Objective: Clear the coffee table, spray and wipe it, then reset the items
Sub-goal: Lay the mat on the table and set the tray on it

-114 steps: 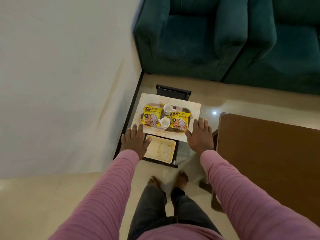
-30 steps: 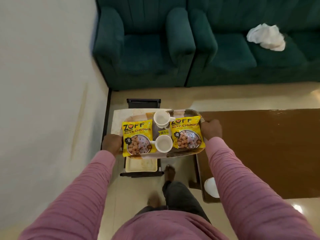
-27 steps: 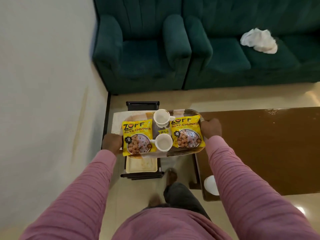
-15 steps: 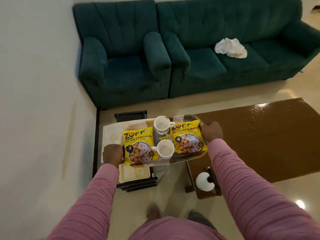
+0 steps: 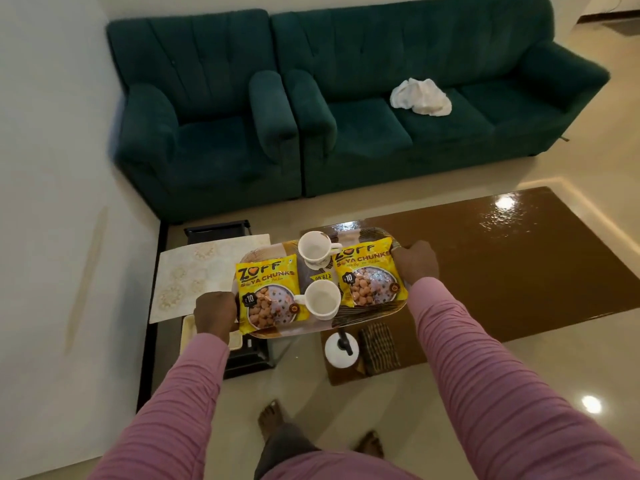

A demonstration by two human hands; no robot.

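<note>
Carrying the whole tray point(image 5: 372, 315) in one go, with both hands on it. Starting at the left, a little side bench point(image 5: 207, 271) with a pale patterned top stood against the wall. The left hand point(image 5: 214, 315) was curled round the tray's left rim, and its fingers were tucked under where I couldn't see them.

On the tray, going across:
- A yellow soya chunks packet point(image 5: 268, 294) lay flat at the left end.
- Two white cups sat in the middle. The far cup point(image 5: 313, 249) had its handle pointing right, and the near cup point(image 5: 322, 301) had its handle pointing left over that packet.
- A second packet point(image 5: 369, 275) of the same kind lay at the right end.

The right hand point(image 5: 415, 263) was wrapped over the right rim, right by that packet's corner. The tray was up in the air, roughly level, over the left end of the brown bench point(image 5: 502, 265), whose glossy top showed light glare.

Below the bench's near-left corner stood a white spray bottle point(image 5: 339, 349) with a dark woven pad point(image 5: 379, 348) just beside it. I couldn't tell if they sat on a lower shelf or the floor.

At the back were a green armchair point(image 5: 201, 133) and a sofa point(image 5: 502, 57). A crumpled white cloth point(image 5: 420, 97) lay on the sofa's seat.
</note>
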